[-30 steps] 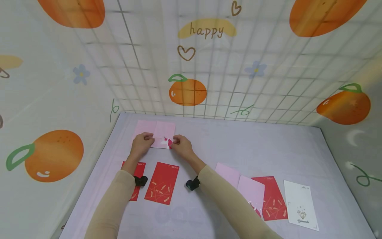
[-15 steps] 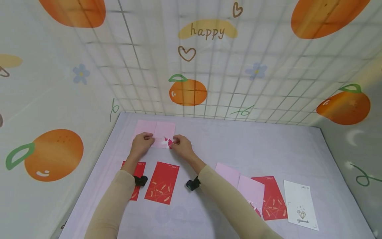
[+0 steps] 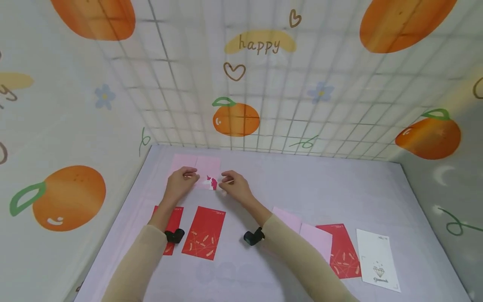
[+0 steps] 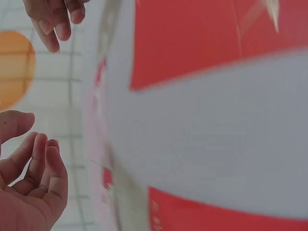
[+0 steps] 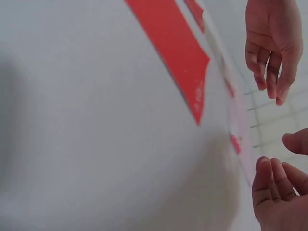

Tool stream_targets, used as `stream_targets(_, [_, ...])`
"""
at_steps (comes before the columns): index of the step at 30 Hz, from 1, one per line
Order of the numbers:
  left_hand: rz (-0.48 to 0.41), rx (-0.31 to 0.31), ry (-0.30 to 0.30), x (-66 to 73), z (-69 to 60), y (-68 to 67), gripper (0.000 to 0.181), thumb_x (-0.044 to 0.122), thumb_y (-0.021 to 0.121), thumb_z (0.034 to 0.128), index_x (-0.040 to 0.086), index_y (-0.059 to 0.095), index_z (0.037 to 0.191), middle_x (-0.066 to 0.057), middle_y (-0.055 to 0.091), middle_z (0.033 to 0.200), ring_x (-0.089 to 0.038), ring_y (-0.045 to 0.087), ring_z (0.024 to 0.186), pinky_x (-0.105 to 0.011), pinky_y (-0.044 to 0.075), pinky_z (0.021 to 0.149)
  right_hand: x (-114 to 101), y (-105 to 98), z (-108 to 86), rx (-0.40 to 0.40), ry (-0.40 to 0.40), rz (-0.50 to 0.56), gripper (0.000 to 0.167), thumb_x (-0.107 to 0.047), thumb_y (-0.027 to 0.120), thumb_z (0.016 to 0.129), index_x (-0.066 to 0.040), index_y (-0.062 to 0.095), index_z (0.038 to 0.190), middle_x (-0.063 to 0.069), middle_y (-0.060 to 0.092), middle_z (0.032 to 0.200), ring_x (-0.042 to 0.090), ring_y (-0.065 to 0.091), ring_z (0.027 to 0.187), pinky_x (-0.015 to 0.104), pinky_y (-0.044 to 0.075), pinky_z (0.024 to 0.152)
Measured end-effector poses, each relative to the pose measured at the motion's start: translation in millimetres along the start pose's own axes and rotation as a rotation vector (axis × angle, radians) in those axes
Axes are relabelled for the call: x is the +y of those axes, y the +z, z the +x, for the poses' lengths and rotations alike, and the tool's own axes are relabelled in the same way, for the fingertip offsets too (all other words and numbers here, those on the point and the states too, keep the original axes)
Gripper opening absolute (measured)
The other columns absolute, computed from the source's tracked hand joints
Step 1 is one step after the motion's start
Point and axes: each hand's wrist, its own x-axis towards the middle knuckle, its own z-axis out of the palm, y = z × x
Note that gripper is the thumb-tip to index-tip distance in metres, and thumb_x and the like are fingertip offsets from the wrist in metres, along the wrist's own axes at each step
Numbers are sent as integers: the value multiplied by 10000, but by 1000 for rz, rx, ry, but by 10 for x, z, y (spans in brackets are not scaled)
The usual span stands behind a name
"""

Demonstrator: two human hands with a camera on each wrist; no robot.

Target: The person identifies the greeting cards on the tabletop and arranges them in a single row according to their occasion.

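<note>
The two hands are held apart from each other over the far side of the table [image 3: 320, 188], at about ten o'clock from its middle. There the pink paper [image 3: 207, 165] is laid flat, divided by a seam; whether it is made of one piece or two cannot be told. A white and magenta figure [image 3: 210, 183] is printed toward its four o'clock corner.

The left hand [image 3: 182, 182] is placed at eight o'clock of the paper, part of which is covered by it in the head view. The right hand [image 3: 237, 184] is placed just off the paper's side, near four o'clock. In the wrist views each thumb is seen parted from loosely bent fingers — nothing is clamped by either hand.

From the pink paper, a red card [image 3: 203, 233] is laid at six o'clock, and a second red card [image 3: 175, 220] at seven, partly hidden by the left arm. Well away, toward four o'clock, another pink sheet [image 3: 317, 238] is partly covered by the right sleeve [image 3: 302, 256]; a third red card [image 3: 345, 251] is overlapped by it, and beyond — just beside that card — a white card [image 3: 379, 260] printed with a diamond is laid.
</note>
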Motion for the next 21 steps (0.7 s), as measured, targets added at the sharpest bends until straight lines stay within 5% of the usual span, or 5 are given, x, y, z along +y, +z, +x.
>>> stream_targets(9, [-88,-45,154,296,-331,72,314,263,712,945,124,660,1221,-30,687,1089,-247,661,1029,-427,574,816,-87,-359,-411,17,-105,-13,329,-193,732,920,-137,648,1233,3,668,1007,202,623,918,317,554,744])
stream_targets(21, [-196,-93,132,603,-798,292,317,297,736,925,189,673,1216,17,678,1106,-198,666,1023,-365,583,782,-66,-709,-934,59,-194,-23,328,-160,753,902,-147,661,1216,-29,674,953,161,650,853,340,551,759])
